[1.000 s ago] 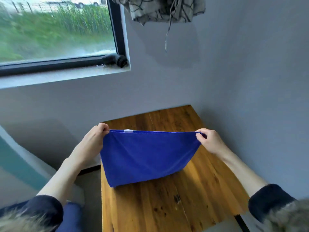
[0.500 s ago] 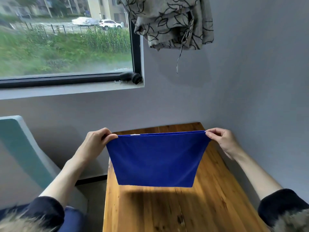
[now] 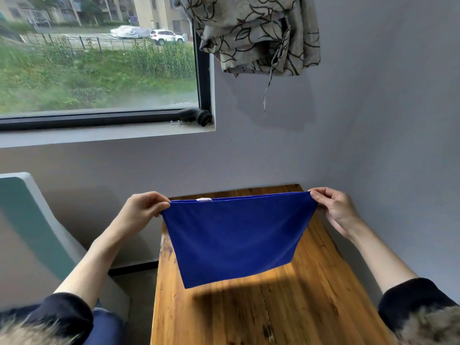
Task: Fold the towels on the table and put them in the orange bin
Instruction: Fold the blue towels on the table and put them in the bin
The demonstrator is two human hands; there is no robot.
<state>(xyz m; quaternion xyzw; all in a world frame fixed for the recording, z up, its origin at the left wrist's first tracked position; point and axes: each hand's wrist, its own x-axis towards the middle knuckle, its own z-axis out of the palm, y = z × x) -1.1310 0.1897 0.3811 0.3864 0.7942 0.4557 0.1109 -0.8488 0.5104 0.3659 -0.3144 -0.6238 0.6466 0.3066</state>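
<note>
Above the table [image 3: 224, 314], a blue towel [image 3: 236, 237] hangs in the air, stretched flat between two hands. Its cloth looks soft and matte, with a fine nap and faint creases running down from the top corners. The shape is a trapezoid, wide along the taut top edge and narrower at the bottom, whose lower edge slants down toward 7 o'clock. A small white tag [image 3: 204, 199] sits on the top edge near the left corner. The bottom edge hangs clear of the wood and casts a dark shadow on the planks below.

The left hand [image 3: 142, 210] pinches the top left corner, at 9 o'clock of the towel, thumb over curled fingers. The right hand [image 3: 333, 207] pinches the top right corner, at 3 o'clock, between thumb and fingertips. Both forearms are bare, with dark sleeves [image 3: 64, 317] pushed up.

The table is of warm, glossy planks with dark knots and a seam running lengthwise. At 11 o'clock, a black-framed window [image 3: 99, 70] shows grass and parked cars. At 1 o'clock a beige curtain [image 3: 256, 33] with black leaf outlines hangs bunched against the grey wall.
</note>
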